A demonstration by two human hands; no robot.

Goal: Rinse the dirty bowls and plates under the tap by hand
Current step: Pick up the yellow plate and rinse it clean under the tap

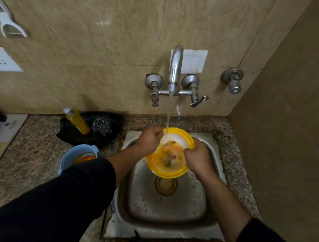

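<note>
Dark sleeves (62, 199) lead to our left hand (149, 140) and right hand (197, 158), fingers (187, 150) clamped on the yellow bowl (166, 173) over the sink (166, 208), tap (175, 67) water striking orange residue inside: mid-rinse, we judge, with the blue bowl (68, 157) on the surface (36, 152) unrinsed.

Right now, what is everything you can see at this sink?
tap: one, silver, on the wall, running
sink: one, steel, below the tap
counter: one, speckled granite, around the sink
bowl: one, yellow, white inside, orange residue, held over the sink under the stream
black tray: one, at the back of the counter
soap bottle: one, yellow, white cap, on the black tray
scrubber: one, steel wire, beside the soap bottle
container: one, light blue, orange residue inside, left of the sink
wall valve: one, silver, right of the tap
left hand: grips the bowl's left rim
right hand: grips the bowl's right rim
</note>
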